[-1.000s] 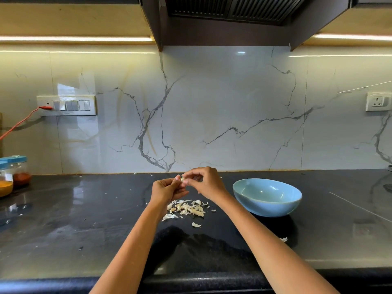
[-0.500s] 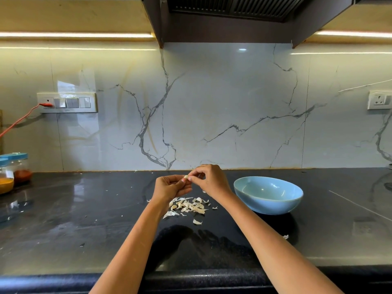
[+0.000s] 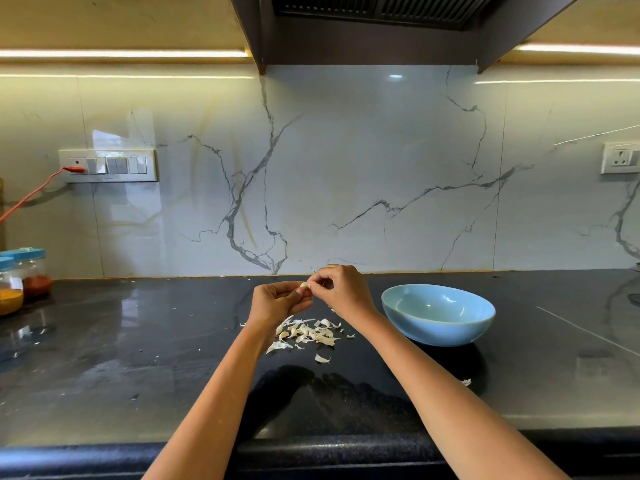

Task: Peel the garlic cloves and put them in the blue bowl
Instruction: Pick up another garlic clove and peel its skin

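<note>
A small pale garlic clove (image 3: 304,285) sits pinched between the curled fingertips of my left hand (image 3: 277,303) and right hand (image 3: 341,291), above a heap of thin, papery, curled peels (image 3: 306,332). The glossy black worktop (image 3: 138,341) meets a veined marble wall (image 3: 346,185). The smooth round blue bowl (image 3: 438,315) sits just right of my hands.

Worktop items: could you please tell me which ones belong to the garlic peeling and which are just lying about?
Part of the job:
garlic clove, pinched between left hand and right hand
blue bowl
pile of peels

Just lying about:
spice jars
red cable
</note>
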